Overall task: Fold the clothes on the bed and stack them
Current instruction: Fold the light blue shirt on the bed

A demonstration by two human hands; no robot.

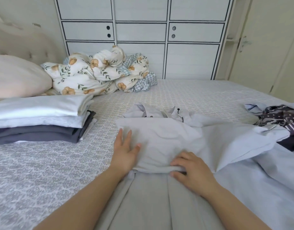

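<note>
I see the pale grey garment (159,143) lying mid-bed (43,171), long axis running away from me, collar end toward the wardrobe (143,30). Soft, smooth cloth, partly folded. My left hand (124,153) presses flat, grip wide; my right hand (191,170) pinches the folded edge. A squared stack (40,120) sits left.

Single view, worn on the person's head, wide-angle, edges bowed. It looks forward and down across the bed (184,95) from its near side, close over both forearms, which enter from the bottom edge. Far ahead stands the wardrobe (141,30), the headboard (25,45) to the left, a door (259,47) to the right. No second view to compare.
</note>
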